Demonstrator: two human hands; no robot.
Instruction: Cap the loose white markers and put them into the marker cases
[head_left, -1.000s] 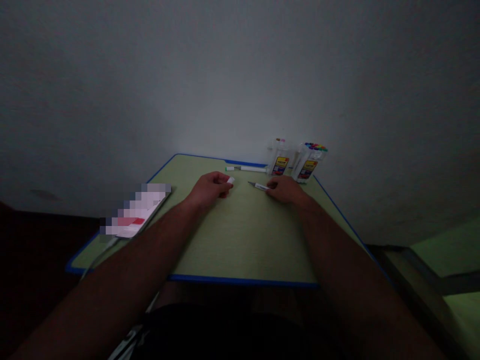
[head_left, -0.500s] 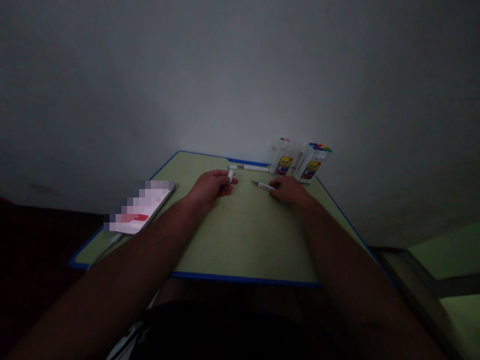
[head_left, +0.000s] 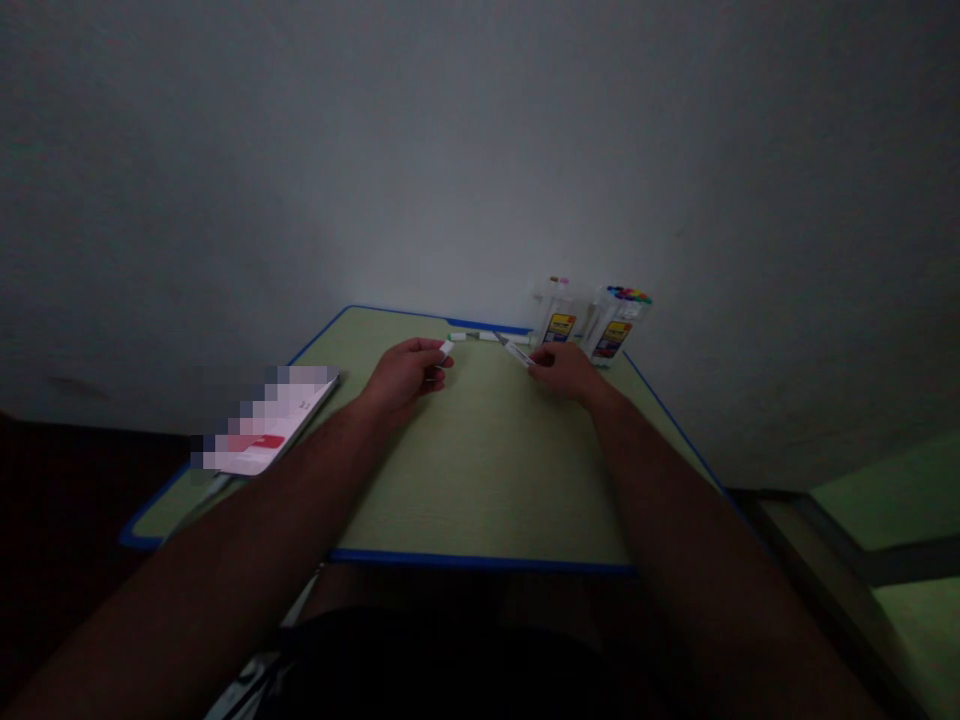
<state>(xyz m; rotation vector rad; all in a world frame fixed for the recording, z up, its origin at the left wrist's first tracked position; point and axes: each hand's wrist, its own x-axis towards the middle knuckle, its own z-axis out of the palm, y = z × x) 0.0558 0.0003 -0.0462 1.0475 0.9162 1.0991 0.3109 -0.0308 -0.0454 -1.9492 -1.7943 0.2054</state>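
Note:
My left hand (head_left: 405, 369) rests on the green desk (head_left: 480, 470), its fingers pinched round a small white marker cap (head_left: 445, 347). My right hand (head_left: 561, 368) grips an uncapped white marker (head_left: 515, 351) whose dark tip points up and to the left, raised slightly off the desk. The cap and the marker tip are a short way apart. Just behind the hands, another white marker (head_left: 480, 337) with a green end lies along the far edge.
Two clear packs of coloured markers (head_left: 592, 325) stand at the far right corner against the wall. A phone (head_left: 266, 433) with a lit screen lies at the desk's left edge, a cable running from it. A second green surface (head_left: 900, 510) shows at lower right.
My right hand has lifted the marker and swung it back toward the far edge, tip tilted upward. My left hand has shifted slightly left with the cap.

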